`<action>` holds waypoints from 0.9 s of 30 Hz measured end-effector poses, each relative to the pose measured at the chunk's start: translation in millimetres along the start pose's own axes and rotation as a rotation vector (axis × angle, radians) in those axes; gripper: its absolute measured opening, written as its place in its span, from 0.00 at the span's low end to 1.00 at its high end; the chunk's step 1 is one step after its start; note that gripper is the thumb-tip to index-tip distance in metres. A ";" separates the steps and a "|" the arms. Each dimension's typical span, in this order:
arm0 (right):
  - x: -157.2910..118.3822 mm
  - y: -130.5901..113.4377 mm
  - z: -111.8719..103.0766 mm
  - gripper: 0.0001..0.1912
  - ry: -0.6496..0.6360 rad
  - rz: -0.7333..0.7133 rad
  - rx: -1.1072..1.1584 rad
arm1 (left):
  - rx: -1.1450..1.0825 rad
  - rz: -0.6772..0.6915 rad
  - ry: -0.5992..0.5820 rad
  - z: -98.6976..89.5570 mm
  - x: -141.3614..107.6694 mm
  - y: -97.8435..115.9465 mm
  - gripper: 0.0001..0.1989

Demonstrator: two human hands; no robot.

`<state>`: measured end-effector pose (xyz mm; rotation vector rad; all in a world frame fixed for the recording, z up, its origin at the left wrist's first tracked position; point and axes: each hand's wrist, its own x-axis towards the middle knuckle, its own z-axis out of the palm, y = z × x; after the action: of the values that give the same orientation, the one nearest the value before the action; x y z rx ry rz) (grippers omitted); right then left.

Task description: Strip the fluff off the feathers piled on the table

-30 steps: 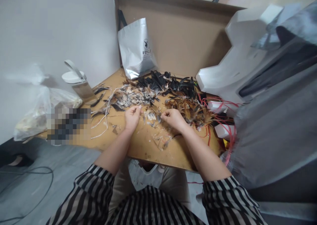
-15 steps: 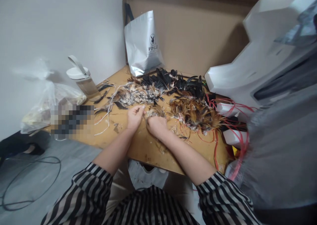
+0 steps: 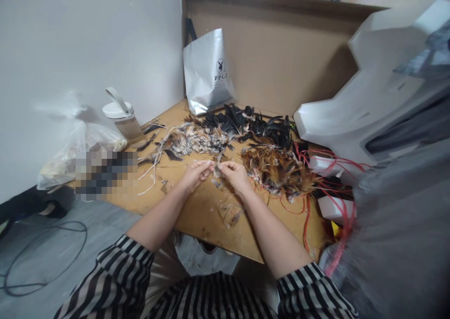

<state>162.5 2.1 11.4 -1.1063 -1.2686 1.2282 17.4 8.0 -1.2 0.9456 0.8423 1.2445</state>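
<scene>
My right hand (image 3: 236, 175) is closed in a pinch on a small greyish feather (image 3: 218, 161), held just above the table. Close beside it, my left hand (image 3: 197, 174) has its thumb and fingers pressed together at the feather's other side; its fingertips are too small to make out fully. Below the hands lie loose wispy feathers (image 3: 230, 211). Beyond them spreads a pile of pale and brown feathers (image 3: 197, 138), with black feathers (image 3: 232, 120) behind it. Glossy brown feathers (image 3: 281, 166) are heaped to the right of my right hand.
On the wooden table (image 3: 200, 216) stand a silver bag (image 3: 207, 75) and a lidded bottle (image 3: 128, 124). A clear plastic bag (image 3: 84, 145) sits at left, near white strings (image 3: 154, 169). Red strings (image 3: 305, 220) and white foam pieces (image 3: 333, 209) are at right. A cardboard panel (image 3: 277, 56) rises behind.
My right hand has turned and lifted, so the pinched feather now shows. My left hand has met it at the feather. Loose wisps lie uncovered below. The camera view has shifted slightly.
</scene>
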 end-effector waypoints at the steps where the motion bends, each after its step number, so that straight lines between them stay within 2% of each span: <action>1: -0.9 -1.3 -0.5 0.12 -0.018 -0.012 0.001 | -0.010 -0.011 -0.027 1.2 -0.8 0.2 0.16; 5: -4.6 -7.1 -0.7 0.11 -0.117 -0.064 -0.079 | 0.016 -0.028 -0.096 3.3 -3.3 0.3 0.14; 12: -4.9 -8.8 -0.5 0.11 -0.144 -0.090 -0.236 | 0.056 -0.023 -0.043 1.9 -3.1 0.5 0.15; 17: -1.2 -12.2 -17.4 0.12 -0.196 -0.131 -0.556 | 0.080 -0.019 0.005 0.6 -2.5 3.8 0.15; 23: -11.5 -35.4 -35.3 0.09 -0.531 -0.191 -0.987 | 0.130 0.039 0.047 -3.0 -0.1 4.5 0.16; 27: -22.4 -45.1 -34.5 0.14 -0.562 -0.217 -1.135 | 0.162 0.038 0.051 -1.6 -0.3 4.2 0.15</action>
<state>199.9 -20.4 54.0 -1.3425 -2.6058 0.5940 14.3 8.2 2.1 1.0675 0.9808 1.2517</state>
